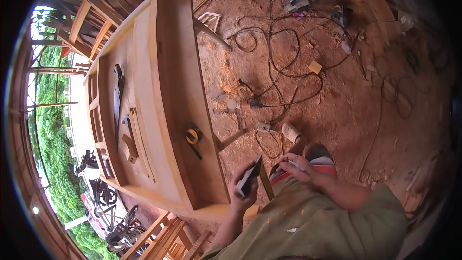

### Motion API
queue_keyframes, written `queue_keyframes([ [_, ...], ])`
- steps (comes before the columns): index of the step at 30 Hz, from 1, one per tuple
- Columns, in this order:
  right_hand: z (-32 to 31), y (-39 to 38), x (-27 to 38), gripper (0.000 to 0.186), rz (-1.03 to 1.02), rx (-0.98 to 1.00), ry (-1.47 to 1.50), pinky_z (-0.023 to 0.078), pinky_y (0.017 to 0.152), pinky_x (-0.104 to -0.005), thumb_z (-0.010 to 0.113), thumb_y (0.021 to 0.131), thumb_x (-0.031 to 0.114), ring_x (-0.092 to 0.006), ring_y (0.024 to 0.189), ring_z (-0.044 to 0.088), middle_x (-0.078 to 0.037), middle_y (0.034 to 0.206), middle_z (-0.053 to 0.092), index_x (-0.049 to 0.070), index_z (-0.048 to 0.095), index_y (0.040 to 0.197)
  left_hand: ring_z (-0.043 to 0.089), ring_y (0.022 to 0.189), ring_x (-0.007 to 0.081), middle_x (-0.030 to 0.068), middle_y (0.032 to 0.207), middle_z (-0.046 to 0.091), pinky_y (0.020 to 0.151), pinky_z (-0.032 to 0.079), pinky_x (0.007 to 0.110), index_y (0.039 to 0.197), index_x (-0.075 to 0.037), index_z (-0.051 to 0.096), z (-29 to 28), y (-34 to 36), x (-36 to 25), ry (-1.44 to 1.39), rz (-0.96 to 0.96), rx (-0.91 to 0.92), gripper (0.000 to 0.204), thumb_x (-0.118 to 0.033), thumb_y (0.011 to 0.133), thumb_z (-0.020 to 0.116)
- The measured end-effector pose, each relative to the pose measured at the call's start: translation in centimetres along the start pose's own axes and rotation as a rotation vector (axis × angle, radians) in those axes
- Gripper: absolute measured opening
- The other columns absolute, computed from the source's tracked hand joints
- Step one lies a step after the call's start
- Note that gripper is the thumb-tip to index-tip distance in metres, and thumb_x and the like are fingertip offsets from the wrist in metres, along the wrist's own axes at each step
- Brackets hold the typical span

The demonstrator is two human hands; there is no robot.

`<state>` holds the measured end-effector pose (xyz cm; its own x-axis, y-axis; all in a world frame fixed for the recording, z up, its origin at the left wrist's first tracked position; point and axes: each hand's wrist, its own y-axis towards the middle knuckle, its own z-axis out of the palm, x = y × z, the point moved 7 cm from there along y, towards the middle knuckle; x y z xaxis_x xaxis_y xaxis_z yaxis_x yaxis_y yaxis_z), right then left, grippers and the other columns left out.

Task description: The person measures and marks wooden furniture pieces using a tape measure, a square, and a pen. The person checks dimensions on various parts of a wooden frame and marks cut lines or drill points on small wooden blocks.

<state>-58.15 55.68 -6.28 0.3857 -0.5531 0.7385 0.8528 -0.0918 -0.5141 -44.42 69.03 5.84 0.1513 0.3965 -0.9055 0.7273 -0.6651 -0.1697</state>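
Note:
My left hand (238, 188), low in the middle, is closed around a dark tapered tool (250, 179) with a grey face; its exact kind is unclear. A narrow yellowish strip (265, 183) runs down from near the tool's tip; I cannot tell if they are joined. To the right, my right hand (299, 169) is held before my body, fingers curled on a thin pale stick-like thing (295, 165). Left of both hands lies a large wooden frame panel (171, 91). On it rest a yellow and black tape measure (193, 136) and a handsaw (117, 96).
A notched wood block (129, 148) and thin strips (143, 144) lie on the panel. An orange power tool (237, 88) and looping cords (272, 53) cover the shaving-strewn floor, near my shoe (291, 133). Lumber (98, 9) leans at the far left; wooden frames (166, 238) stand at lower left.

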Motion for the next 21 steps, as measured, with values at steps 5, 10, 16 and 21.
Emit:
queue_keyframes([
  [5, -0.8, 7.6, 6.6, 0.030, -0.061, -0.073, 0.061, 0.051, 0.090, -0.0294, 0.059, 0.104, 0.023, -0.0130, 0.103, 0.062, -0.008, 0.110, 0.066, 0.000, 0.057, 0.123, 0.071, 0.106, 0.0282, 0.0177, 0.123, 0.068, 0.089, 0.055, 0.033, 0.124, 0.004, 0.064, -2.0, 10.4, -3.2, 0.167, 0.277, 0.015, 0.034, -0.002, 0.090, 0.064],
  [10, -1.8, 14.3, 11.2, 0.033, -0.072, 0.033, 0.224, 0.048, 0.095, -0.0287, 0.059, 0.105, 0.024, -0.0131, 0.110, 0.060, -0.007, 0.111, 0.065, 0.000, 0.054, 0.126, 0.069, 0.108, 0.0239, 0.0175, 0.120, 0.068, 0.094, 0.054, 0.033, 0.122, 0.008, 0.062, -3.9, 19.8, -2.3, -0.008, 0.117, -0.103, 0.033, -0.003, 0.091, 0.062],
  [16, -5.3, 23.8, 19.0, 0.026, -0.096, 0.155, 0.244, 0.049, 0.096, -0.0301, 0.054, 0.106, 0.019, -0.0135, 0.109, 0.061, -0.007, 0.112, 0.067, 0.003, 0.054, 0.127, 0.067, 0.109, 0.0239, 0.0176, 0.119, 0.068, 0.097, 0.052, 0.034, 0.122, 0.009, 0.063, -1.6, 34.7, -4.8, 0.005, 0.210, -0.177, 0.036, -0.003, 0.088, 0.064],
  [21, -10.1, 34.1, 26.6, 0.017, -0.144, -0.010, 0.385, 0.049, 0.085, -0.0292, 0.057, 0.104, 0.018, -0.0119, 0.094, 0.061, -0.003, 0.098, 0.066, 0.005, 0.063, 0.113, 0.067, 0.107, 0.0209, 0.0164, 0.119, 0.069, 0.095, 0.052, 0.033, 0.124, 0.008, 0.063, -0.1, 50.0, -8.8, 0.006, 0.267, -0.104, 0.034, -0.004, 0.092, 0.064],
])
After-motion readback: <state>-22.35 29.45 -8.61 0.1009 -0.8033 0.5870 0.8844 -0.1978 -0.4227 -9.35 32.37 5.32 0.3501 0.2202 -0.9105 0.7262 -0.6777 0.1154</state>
